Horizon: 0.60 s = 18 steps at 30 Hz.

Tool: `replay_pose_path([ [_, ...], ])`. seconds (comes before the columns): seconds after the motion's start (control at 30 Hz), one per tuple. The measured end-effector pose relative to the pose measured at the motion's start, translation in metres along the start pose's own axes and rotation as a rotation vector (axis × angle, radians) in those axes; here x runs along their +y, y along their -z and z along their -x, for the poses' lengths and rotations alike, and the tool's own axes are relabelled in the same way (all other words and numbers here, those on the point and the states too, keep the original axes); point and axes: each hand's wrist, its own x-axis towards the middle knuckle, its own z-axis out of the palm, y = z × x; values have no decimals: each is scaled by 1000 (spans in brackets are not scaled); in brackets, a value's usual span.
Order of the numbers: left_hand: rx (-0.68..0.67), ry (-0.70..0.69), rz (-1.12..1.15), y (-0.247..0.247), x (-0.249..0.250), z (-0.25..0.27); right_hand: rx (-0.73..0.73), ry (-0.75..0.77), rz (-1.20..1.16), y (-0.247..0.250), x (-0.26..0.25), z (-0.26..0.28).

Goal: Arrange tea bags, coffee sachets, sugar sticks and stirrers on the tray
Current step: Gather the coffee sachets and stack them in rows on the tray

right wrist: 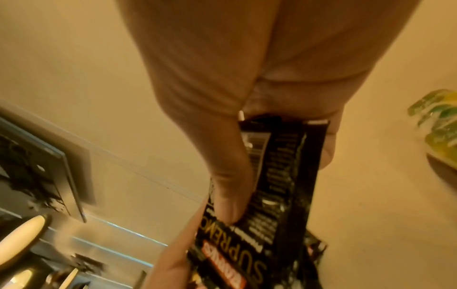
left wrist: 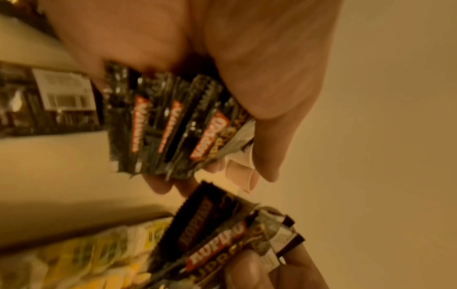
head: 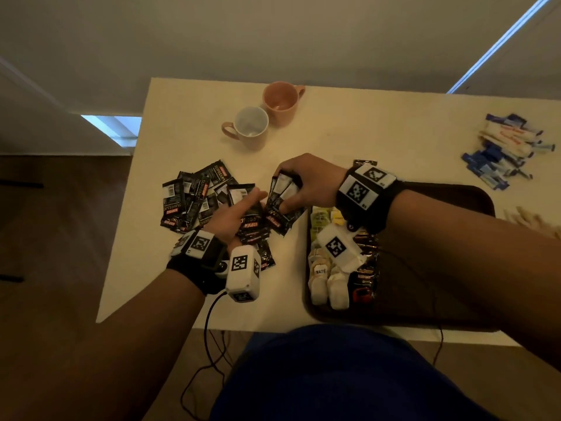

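Your left hand (head: pixel 235 215) has its fingers curled under a small fan of black coffee sachets (left wrist: pixel 170 125), thumb out flat over them, just at the right of the loose pile of sachets (head: pixel 194 197) toward the table's (head: pixel 349 126) left edge; your right hand (head: pixel 306 183) pinches a second sheaf of sachets (head: pixel 280 205), thumb on one face and fingers on the other, just off the tray's (head: pixel 473 202) left rim; the two bundles nearly touch.

Judging by that, you are gathering sachets into one stack; square the edges against the table before you lift, since the foil looks slick and a fanned bundle will likely shed its outer packets; pass the left bundle into the right grip label-side matched, then clamp near the middle, not the corner.

On the tray, the tea bags (head: pixel 320 268) fill the left end with a row of dark sachets (head: pixel 364 268) beside them; lay the new stack along that row, not over the tea.

Sugar sticks (head: pixel 504 147) wait by the table's far right corner; the stirrers (head: pixel 531 221) lie at the right edge, blurred.
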Motion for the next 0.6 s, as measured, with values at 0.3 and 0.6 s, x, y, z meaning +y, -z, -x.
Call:
replay_pose_path([
  [0.3, -444, 43, 188, -64, -8, 7, 147, 49, 7, 11, 9, 43],
  [0.6, -430, 26, 141, -117, -30, 22, 200, 81, -37, 9, 50, 96],
])
